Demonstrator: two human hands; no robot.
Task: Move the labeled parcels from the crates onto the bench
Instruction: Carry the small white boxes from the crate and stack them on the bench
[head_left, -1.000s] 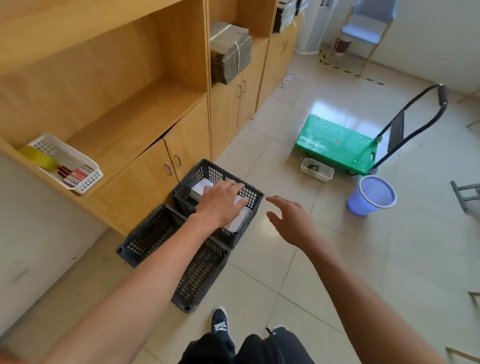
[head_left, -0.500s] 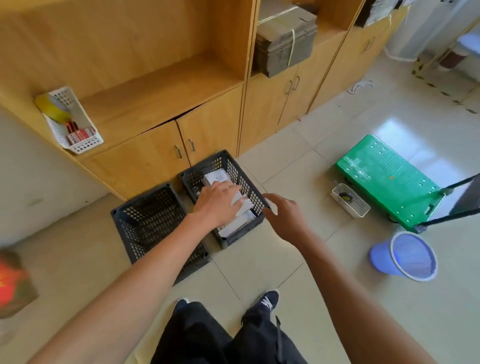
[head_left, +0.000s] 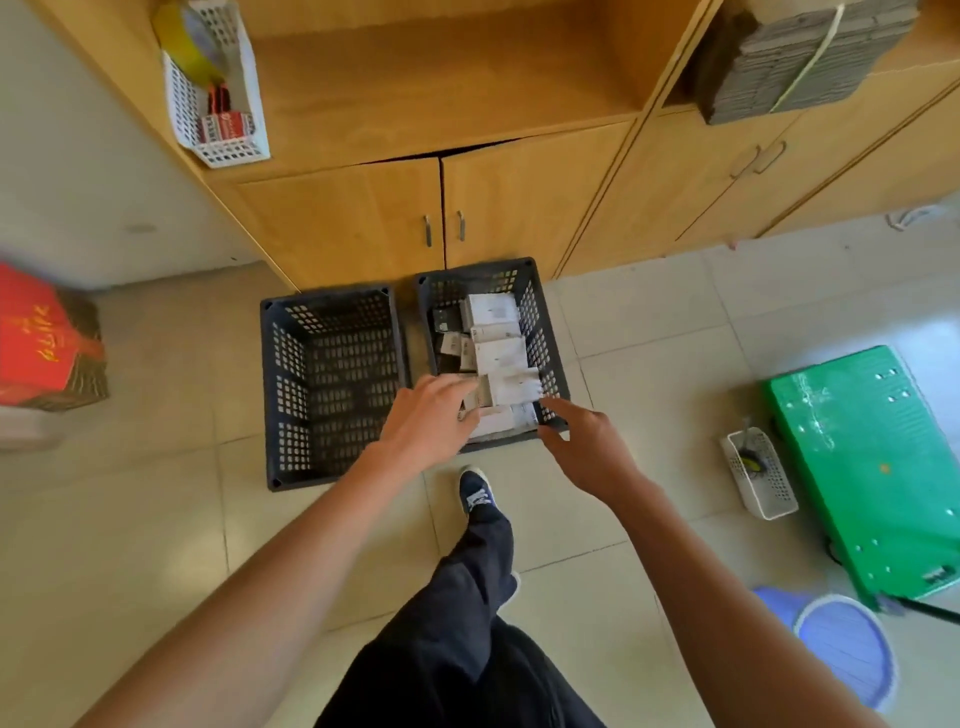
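Two dark slatted crates stand side by side on the floor against the cabinet. The left crate holds nothing. The right crate holds several white labelled parcels. My left hand reaches into its near left corner, fingers and thumb curled round the end of the parcel nearest me. My right hand hovers at the crate's near right corner with fingers spread, the index finger by the rim. The wooden ledge above the cabinet doors is bare in the middle.
A white basket with tape sits on the ledge's left, a strapped cardboard bundle on the right. On the floor are a red box, a green trolley, a small white basket and a purple bin. My foot is just before the crates.
The view has swung to look straight down on the crates. My left hand slid to the near end of the right crate and took a parcel's end. My right hand came up to the near right corner.
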